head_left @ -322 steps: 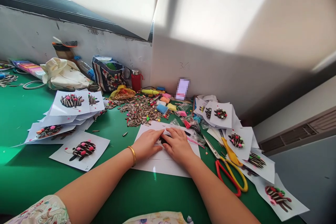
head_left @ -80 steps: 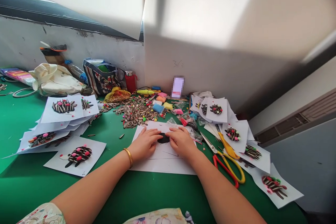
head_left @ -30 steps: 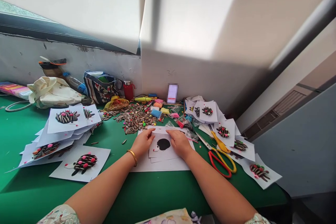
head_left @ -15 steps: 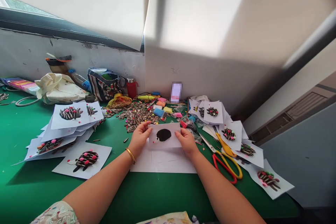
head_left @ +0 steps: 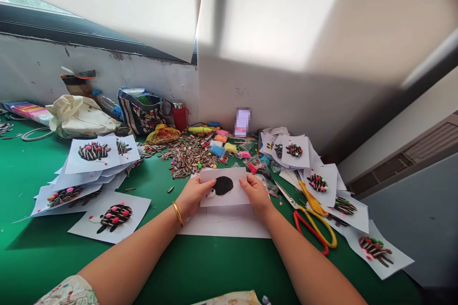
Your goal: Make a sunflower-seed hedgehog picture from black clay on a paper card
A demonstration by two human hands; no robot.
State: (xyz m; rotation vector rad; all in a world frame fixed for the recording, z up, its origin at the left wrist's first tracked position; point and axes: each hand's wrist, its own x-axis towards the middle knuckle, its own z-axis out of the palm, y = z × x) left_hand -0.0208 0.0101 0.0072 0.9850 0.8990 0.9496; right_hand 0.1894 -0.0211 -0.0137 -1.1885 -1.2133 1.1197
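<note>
Between my two hands is a small white card [head_left: 223, 199] bearing a black hedgehog shape [head_left: 224, 185]. My left hand [head_left: 195, 195] grips its left edge, the thumb lying on the front beside the hedgehog's face. At the right edge my right hand [head_left: 256, 194] pinches the card, thumb in front. The fingers behind the card are mostly hidden. Under it, white paper [head_left: 229, 228] lies on the green table [head_left: 171, 267]. Beyond the card spreads a heap of striped sunflower seeds [head_left: 186, 152]. Lumps of coloured clay [head_left: 217, 151] sit beside the heap.
Stacked hedgehog cards stand at left [head_left: 95, 167] and right [head_left: 304, 150]; a single card [head_left: 110, 217] lies nearer. Scissors with red and yellow handles [head_left: 315, 228] rest right of my arm. A striped bag [head_left: 141, 112], red bottle [head_left: 179, 116] and phone [head_left: 242, 122] line the wall.
My left thumb has slid further right over the card's front, close to the hedgehog's face. The card stays held in both hands. The view has shifted slightly.
</note>
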